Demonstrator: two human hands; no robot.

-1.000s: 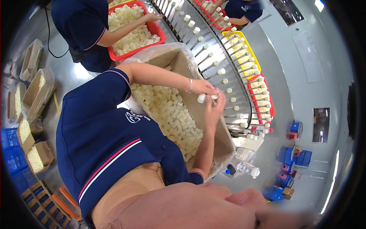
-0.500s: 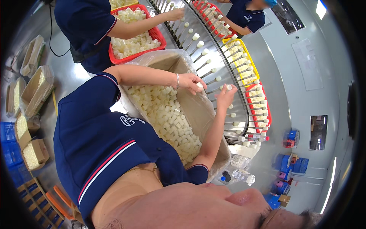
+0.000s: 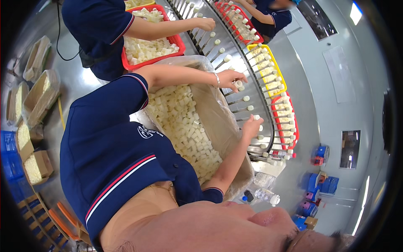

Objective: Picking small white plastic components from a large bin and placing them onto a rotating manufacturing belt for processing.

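At the edge of a curved conveyor, my left hand, with a bracelet at its wrist, closes its fingers around a white cylindrical cap beside the rods. Lower along the same row, my right hand pinches another white cap between thumb and fingers. Thin rods tipped with similar caps, such as one capped rod, stick out near both hands. Below my forearms, a cardboard box lined with clear plastic holds a heap of loose white caps.
A co-worker's hand reaches to the rods beside a red basket of caps. Across the conveyor are a yellow basket, a red basket and another person. A clear bottle lies near the box's lower right corner.
My left hand has moved right and slightly up, toward the rods. My right hand has moved down along the row. The co-worker's hand has shifted right and down.
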